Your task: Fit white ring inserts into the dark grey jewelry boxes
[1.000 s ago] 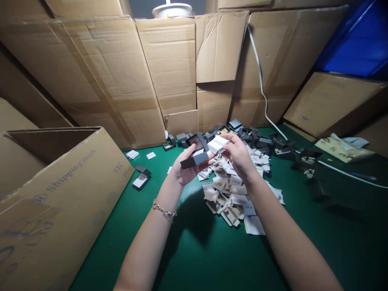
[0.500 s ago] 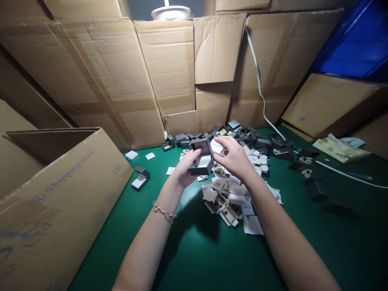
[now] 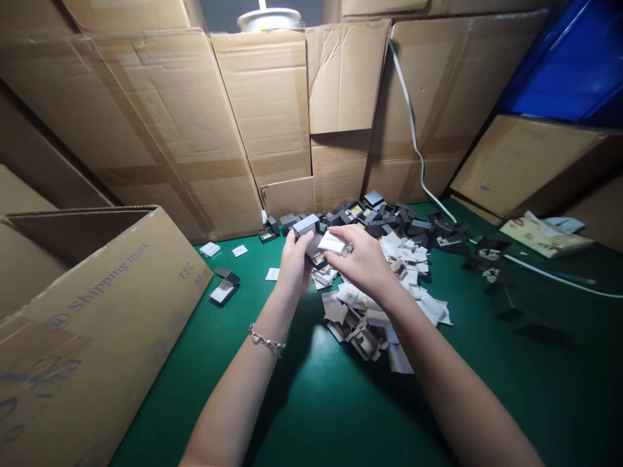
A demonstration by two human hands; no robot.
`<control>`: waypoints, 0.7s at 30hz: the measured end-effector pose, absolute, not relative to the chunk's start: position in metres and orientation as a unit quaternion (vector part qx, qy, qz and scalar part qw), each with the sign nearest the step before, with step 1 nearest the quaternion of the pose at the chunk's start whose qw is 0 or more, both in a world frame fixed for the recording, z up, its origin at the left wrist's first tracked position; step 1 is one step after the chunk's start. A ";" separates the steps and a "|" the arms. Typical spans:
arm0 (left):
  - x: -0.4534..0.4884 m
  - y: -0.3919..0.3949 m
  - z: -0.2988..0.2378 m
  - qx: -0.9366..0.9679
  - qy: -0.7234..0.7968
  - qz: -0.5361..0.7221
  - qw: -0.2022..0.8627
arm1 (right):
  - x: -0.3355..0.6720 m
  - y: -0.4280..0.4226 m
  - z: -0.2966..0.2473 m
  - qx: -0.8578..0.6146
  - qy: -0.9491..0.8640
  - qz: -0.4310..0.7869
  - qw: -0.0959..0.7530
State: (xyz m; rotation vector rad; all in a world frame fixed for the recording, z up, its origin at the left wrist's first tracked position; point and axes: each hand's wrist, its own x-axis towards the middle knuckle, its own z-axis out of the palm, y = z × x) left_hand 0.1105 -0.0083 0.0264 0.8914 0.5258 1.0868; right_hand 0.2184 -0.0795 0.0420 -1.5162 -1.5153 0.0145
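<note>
- Head view: the left hand grasps a small dark box, raised above the table; its upper face catches light, and a pale surface shows beside the thumb.
- Right hand pinches a white insert between thumb and fingers, close against the box; fingers obscure the edges, so whether it sits inside cannot be determined.
- Open carton, printed "Shipping mark", stands left of the forearms.
- Loose pile of white pieces lies below and right of the hands, partly covered by the right forearm.
- Second dark box lies open at left, pale inside, with white cards beyond it.
- Heap of dark boxes spreads behind the hands, some open.
- Stacked cartons wall off the far edge; a white cable hangs before them.
- Blue container occupies the upper right.
</note>
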 end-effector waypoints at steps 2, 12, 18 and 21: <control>0.111 -0.012 0.027 0.403 0.219 0.485 0.745 | 0.214 -0.077 0.038 -0.636 -0.617 0.011 0.463; 0.121 -0.020 0.019 0.396 0.173 0.507 0.746 | 0.216 -0.077 0.042 -0.681 -0.587 0.077 0.431; 0.121 -0.020 0.017 0.418 0.191 0.533 0.710 | 0.216 -0.079 0.047 -0.709 -0.560 0.093 0.419; 0.121 -0.020 0.016 0.427 0.196 0.536 0.702 | 0.215 -0.079 0.047 -0.701 -0.571 0.091 0.417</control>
